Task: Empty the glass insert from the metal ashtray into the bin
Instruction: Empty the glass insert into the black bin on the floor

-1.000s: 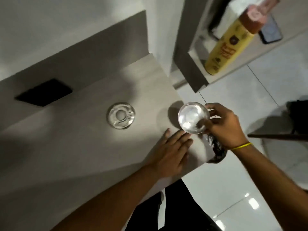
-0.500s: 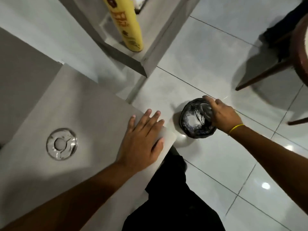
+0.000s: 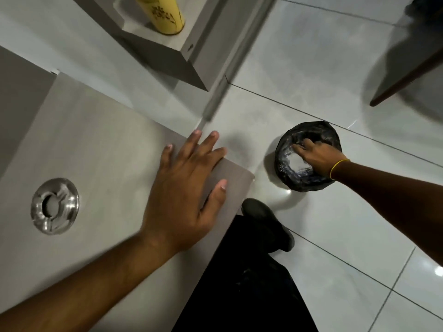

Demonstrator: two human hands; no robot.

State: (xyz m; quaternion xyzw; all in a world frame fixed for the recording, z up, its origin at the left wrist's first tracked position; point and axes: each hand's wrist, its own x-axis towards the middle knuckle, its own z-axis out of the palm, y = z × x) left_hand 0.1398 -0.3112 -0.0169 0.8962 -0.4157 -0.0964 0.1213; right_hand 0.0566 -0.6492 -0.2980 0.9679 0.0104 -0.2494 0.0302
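Glass shows pale under our right hand (image 3: 318, 158), which grips the glass insert (image 3: 298, 162) inside the bin (image 3: 285, 168) mouth at three o'clock. The metal ashtray (image 3: 54, 206) waits at nine o'clock, nearer our flat, empty left hand (image 3: 184, 188).

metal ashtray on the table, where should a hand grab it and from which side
Grip the metal ashtray by its outer rim, coming from above. It lies flat on the table with open surface all round, and its wide rounded ring gives fingers opposite edges to pinch. The left hand, resting flat nearby, is nearest.
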